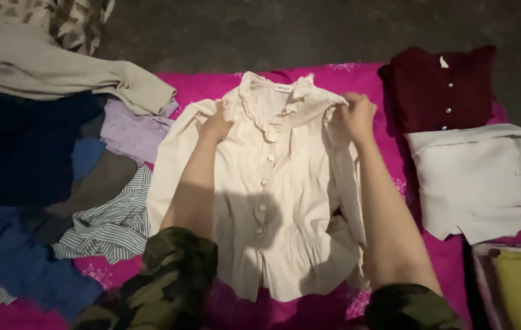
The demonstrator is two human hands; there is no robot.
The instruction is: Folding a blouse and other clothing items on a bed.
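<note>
My cream blouse (273, 183) lies buttoned-side up under my fingers on the magenta cloth (199, 85), body spread flat, not yet folded in half. My right hand (355, 116) pinches the shoulder seam, fingers closed on fabric, with that sleeve already turned in toward the buttons. My left hand (216, 127) rests flat, fingers open, on the other shoulder, its sleeve still out. Beyond my right fingers sit 2 folded pieces, a maroon top (441, 85) and a white garment (477, 177); past my left fingers an unsorted heap (59, 159) waits.
</note>
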